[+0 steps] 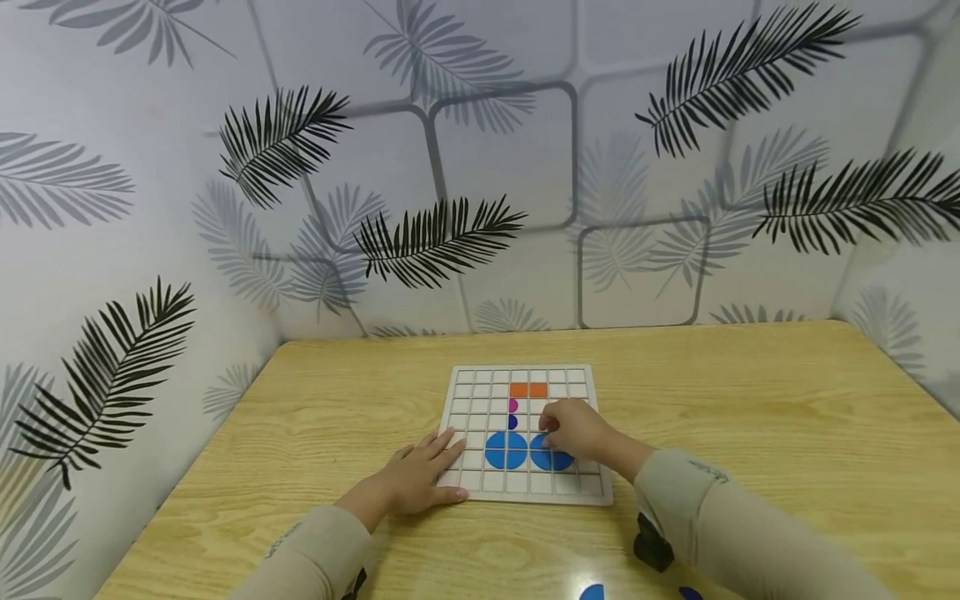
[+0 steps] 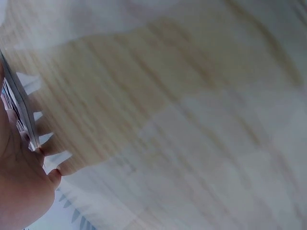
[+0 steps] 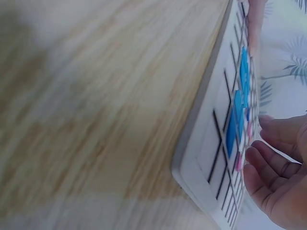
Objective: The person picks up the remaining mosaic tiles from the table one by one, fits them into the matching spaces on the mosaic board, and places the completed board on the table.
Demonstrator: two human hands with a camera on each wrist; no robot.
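A white gridded board (image 1: 495,483) lies on the table, bearing two blue circles (image 1: 496,451) made of pieces. Behind them are a dark blue half-disc (image 1: 512,422), a magenta half-disc (image 1: 513,405) and two orange squares (image 1: 519,390). My left hand (image 1: 420,475) rests on the board's left edge, fingers spread. Over the right half, my right hand (image 1: 577,429) has bent fingers close to the surface, partly covering the right blue circle (image 1: 553,459). In the right wrist view, a pink piece (image 3: 238,162) shows beside its fingertips; I cannot tell whether they hold it.
Loose blue pieces (image 1: 592,592) lie at the near edge of the view, below the board. The wooden table (image 1: 360,392) extends to both sides and back to a leaf-patterned wall (image 1: 510,275). A dark device (image 1: 652,543) is on the right wrist.
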